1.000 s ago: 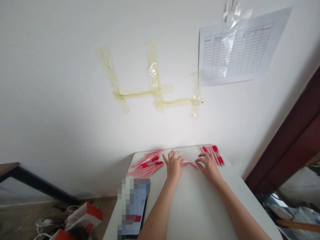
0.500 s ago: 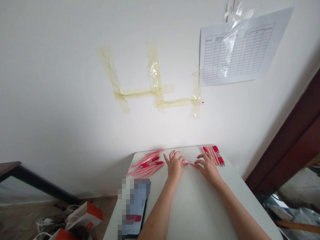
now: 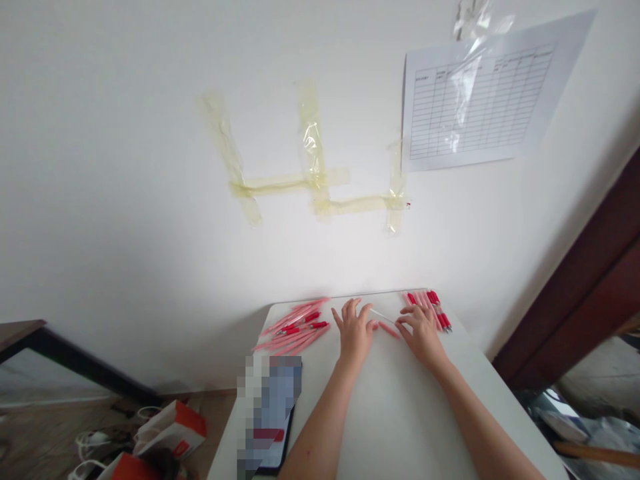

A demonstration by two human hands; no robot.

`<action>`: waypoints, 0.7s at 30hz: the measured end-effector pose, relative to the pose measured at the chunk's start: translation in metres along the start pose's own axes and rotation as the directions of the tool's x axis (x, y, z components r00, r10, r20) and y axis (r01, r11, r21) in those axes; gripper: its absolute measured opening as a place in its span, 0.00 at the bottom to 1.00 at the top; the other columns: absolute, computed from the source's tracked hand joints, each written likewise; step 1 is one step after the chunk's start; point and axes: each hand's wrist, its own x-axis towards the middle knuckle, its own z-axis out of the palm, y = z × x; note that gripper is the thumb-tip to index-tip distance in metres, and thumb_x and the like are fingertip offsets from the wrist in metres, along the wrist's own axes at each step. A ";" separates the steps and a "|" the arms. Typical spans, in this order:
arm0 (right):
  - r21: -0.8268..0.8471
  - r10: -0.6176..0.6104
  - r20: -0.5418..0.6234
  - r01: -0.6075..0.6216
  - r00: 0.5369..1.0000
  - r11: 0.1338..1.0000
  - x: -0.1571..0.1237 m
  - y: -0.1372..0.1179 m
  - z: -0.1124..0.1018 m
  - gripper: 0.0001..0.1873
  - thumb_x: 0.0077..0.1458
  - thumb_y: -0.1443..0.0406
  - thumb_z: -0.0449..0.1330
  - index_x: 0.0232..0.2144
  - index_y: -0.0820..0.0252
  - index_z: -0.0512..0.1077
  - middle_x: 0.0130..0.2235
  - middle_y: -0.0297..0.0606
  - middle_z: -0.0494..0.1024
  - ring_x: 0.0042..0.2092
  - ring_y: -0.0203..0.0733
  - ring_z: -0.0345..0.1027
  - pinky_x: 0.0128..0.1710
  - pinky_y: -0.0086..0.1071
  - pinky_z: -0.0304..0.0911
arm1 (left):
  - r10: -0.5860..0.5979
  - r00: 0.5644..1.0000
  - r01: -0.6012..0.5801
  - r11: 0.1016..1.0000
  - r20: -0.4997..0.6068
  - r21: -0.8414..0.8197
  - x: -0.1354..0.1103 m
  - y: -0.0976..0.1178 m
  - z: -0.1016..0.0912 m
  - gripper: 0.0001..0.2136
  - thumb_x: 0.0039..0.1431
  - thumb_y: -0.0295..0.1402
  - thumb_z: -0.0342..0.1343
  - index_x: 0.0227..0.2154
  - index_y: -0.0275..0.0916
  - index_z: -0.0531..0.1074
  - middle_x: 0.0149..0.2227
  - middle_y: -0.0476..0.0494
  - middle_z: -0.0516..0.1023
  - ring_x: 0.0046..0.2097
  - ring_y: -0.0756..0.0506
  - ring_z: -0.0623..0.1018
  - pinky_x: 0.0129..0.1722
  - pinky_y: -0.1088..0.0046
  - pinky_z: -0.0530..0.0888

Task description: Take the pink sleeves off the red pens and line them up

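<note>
A thin white stick that looks like a pen refill (image 3: 383,315) slants between my hands above the white table. My right hand (image 3: 423,333) pinches its right end between thumb and fingertips. My left hand (image 3: 356,333) has its fingers spread; one fingertip is at the refill's left end, apart from the thumb. Below the refill lies a short pink pen barrel piece (image 3: 389,329). Another small pink bit (image 3: 375,325) is by the left thumb, mostly hidden. Left of that hand is a loose pile of pink and red pens (image 3: 295,328). Beyond my right hand, more pens (image 3: 436,308) lie side by side.
A phone (image 3: 281,413) lies at the left edge of the white table (image 3: 390,427). Behind it rises a wall with yellowish tape (image 3: 314,153) and a taped-up printed sheet (image 3: 480,107). Orange-and-white bags (image 3: 173,427) stand on the floor at left.
The white refill now shows at greater length, tilted up to the left, off the pink piece. That piece lies free on the table. My hands have shifted slightly.
</note>
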 end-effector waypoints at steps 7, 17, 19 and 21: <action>-0.140 0.183 -0.018 -0.184 0.983 0.973 -0.002 0.005 -0.007 0.14 0.59 0.58 0.57 0.29 0.54 0.81 0.48 0.43 0.76 0.58 0.60 0.56 0.58 0.56 0.54 | 0.060 0.996 -0.062 0.998 0.071 0.015 -0.006 0.007 0.007 0.06 0.63 0.38 0.58 0.40 0.50 0.79 0.61 0.45 0.67 0.67 0.36 0.61 0.66 0.29 0.47; -0.189 0.192 -0.001 -0.189 0.981 0.964 -0.004 0.001 -0.005 0.10 0.54 0.60 0.60 0.25 0.54 0.79 0.45 0.45 0.76 0.58 0.61 0.57 0.59 0.59 0.52 | 0.131 0.970 -0.135 0.991 0.204 0.004 -0.013 0.016 0.014 0.09 0.61 0.46 0.58 0.42 0.56 0.80 0.63 0.46 0.65 0.67 0.34 0.59 0.65 0.26 0.43; -0.186 0.172 -0.018 -0.173 0.985 0.967 -0.005 0.002 -0.004 0.09 0.53 0.60 0.60 0.25 0.54 0.78 0.44 0.45 0.77 0.58 0.63 0.57 0.59 0.62 0.51 | 0.138 0.967 -0.140 0.990 0.216 -0.004 -0.013 0.015 0.014 0.09 0.61 0.45 0.58 0.41 0.56 0.80 0.63 0.47 0.66 0.67 0.34 0.59 0.65 0.26 0.43; -0.185 0.157 -0.033 -0.161 0.987 0.970 -0.005 0.002 -0.004 0.08 0.53 0.60 0.60 0.25 0.54 0.78 0.44 0.45 0.77 0.59 0.64 0.56 0.59 0.63 0.51 | 0.135 0.963 -0.134 0.991 0.232 -0.019 -0.013 0.015 0.013 0.09 0.60 0.45 0.59 0.41 0.57 0.80 0.63 0.47 0.66 0.67 0.34 0.59 0.65 0.26 0.44</action>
